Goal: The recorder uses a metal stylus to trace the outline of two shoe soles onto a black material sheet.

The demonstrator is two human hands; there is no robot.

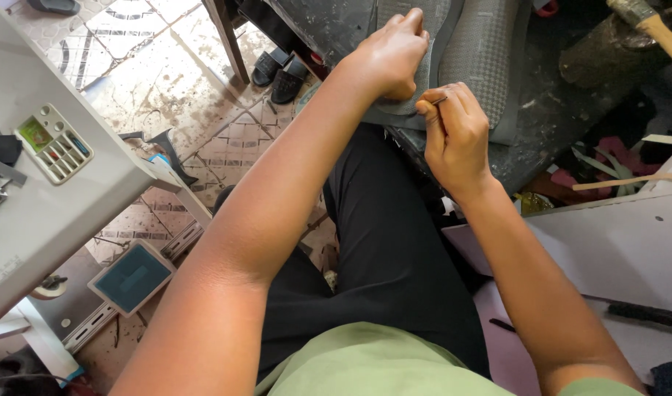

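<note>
Sewing-machine tabletop [72, 198]: far left, a pale grey slab with a small control panel [54, 143] of buttons near its front edge, and a dark metal part at the left border. Nothing on it is being touched.
Floor [167, 88]: patterned tiles, scuffed and dusty, with a pair of black sandals [281, 73] near a table leg, and a flat pedal-like box with a blue-green top [134, 277] low down under the tabletop's edge.
Left hand [391, 55]: reaching across the lap, fingers curled shut over the near edge of the grey fabric piece [468, 59], pinching the cloth and holding it taut.
Grey fabric piece: textured, padded-looking cloth, lying on the dark, grimy bench [548, 117] just beyond the knees, towards the bench's near left edge.
Right hand [457, 139]: closed in a fine pinch, thumb and forefinger gripping a thin needle-like tool [440, 100], its tip right at the fabric's edge beside the left fingers.
Progress: I judge the hand-stitching at that edge to be under way; how much of the seam is sewn I cannot tell, since both hands cover it. The rest of the cloth's border shows no visible thread.
Far right: a wooden-handled tool [662, 33] rests against a log at the top corner, pale strips and scraps below it, and a white board [614, 249] at the right.
</note>
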